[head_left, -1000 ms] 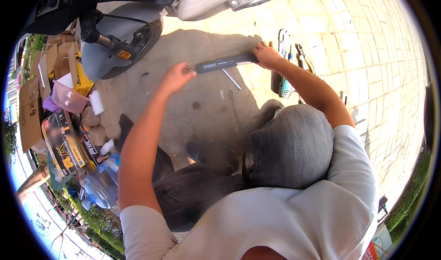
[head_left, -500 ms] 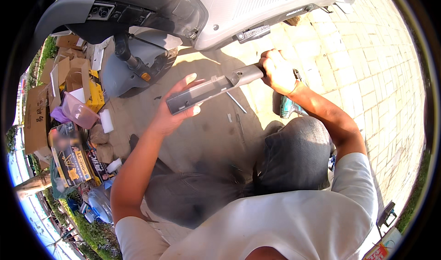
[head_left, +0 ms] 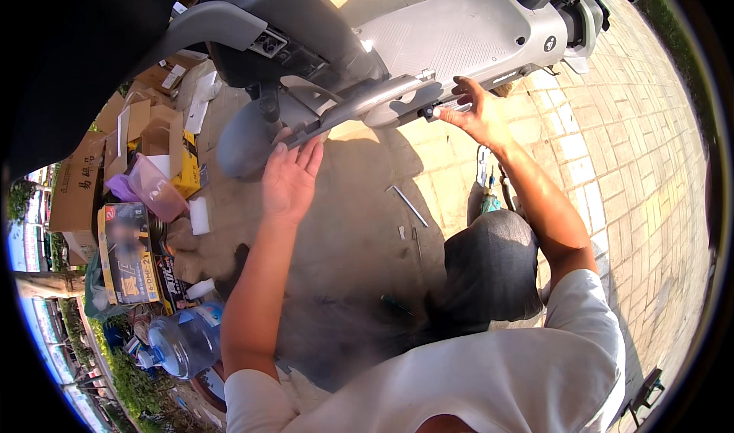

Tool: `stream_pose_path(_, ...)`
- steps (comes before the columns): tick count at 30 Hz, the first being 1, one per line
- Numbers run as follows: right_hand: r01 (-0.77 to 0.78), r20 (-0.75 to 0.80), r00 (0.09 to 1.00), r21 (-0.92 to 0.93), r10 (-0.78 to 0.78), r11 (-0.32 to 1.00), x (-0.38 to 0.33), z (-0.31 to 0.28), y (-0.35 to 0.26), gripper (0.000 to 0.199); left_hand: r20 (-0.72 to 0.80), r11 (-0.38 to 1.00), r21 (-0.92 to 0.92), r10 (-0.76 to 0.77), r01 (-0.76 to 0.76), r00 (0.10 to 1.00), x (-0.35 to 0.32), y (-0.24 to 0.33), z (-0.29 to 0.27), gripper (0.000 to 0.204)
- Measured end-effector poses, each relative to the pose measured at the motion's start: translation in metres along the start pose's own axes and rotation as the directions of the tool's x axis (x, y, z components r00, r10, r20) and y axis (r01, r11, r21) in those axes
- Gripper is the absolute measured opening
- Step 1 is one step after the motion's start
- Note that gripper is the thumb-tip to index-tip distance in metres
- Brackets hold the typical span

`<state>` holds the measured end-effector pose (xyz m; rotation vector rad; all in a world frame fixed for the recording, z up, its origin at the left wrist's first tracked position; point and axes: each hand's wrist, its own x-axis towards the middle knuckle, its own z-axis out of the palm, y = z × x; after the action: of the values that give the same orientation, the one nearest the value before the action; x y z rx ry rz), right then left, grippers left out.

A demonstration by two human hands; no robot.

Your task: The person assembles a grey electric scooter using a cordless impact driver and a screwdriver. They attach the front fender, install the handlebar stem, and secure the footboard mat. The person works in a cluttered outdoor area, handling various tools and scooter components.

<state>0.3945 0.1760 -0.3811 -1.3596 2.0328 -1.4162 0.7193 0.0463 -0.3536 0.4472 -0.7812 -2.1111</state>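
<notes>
A grey scooter point(head_left: 459, 35) stands on the paving in front of me. A long grey trim panel point(head_left: 367, 100) lies along its lower side. My left hand point(head_left: 290, 177) reaches up to the panel's left end, fingers straight and pressed against it. My right hand point(head_left: 474, 112) holds the panel's right end with fingers spread, thumb by a small black fastener. Both arms are stretched out over my bent knee point(head_left: 493, 265) in dark trousers.
A thin metal rod point(head_left: 407, 205) and small parts lie on the ground under the panel, with hand tools point(head_left: 485, 169) by my right forearm. Cardboard boxes point(head_left: 145, 135), a pink plastic tub point(head_left: 153, 188) and a large water bottle point(head_left: 183, 341) crowd the left.
The panel has gone up from over the ground to the scooter's side. Both hands rose with it, and my head has moved closer to the scooter.
</notes>
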Motion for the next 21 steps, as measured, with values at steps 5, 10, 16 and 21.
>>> stream_pose_path(5,0.062,0.023,0.997,0.296,-0.072,0.953,-0.015,0.009,-0.042,0.084,0.022,0.996,-0.055,-0.063,0.064,0.998,0.003,-0.002,-0.007,0.034)
stream_pose_path(10,0.16,0.006,0.987,0.052,-0.161,0.986,-0.018,0.012,-0.035,0.063,0.073,0.97,0.198,0.126,-0.138,0.989,0.003,0.01,0.009,0.033)
stream_pose_path(16,-0.28,0.503,0.85,0.179,0.157,0.943,-0.009,0.062,0.013,0.052,0.161,0.558,0.723,0.437,-0.407,0.885,-0.015,0.023,0.016,0.034)
stream_pose_path(21,-0.519,0.689,0.701,0.311,0.187,0.796,0.002,0.105,0.004,0.063,0.005,0.579,0.761,0.447,-0.294,0.894,-0.02,0.014,0.013,0.036)
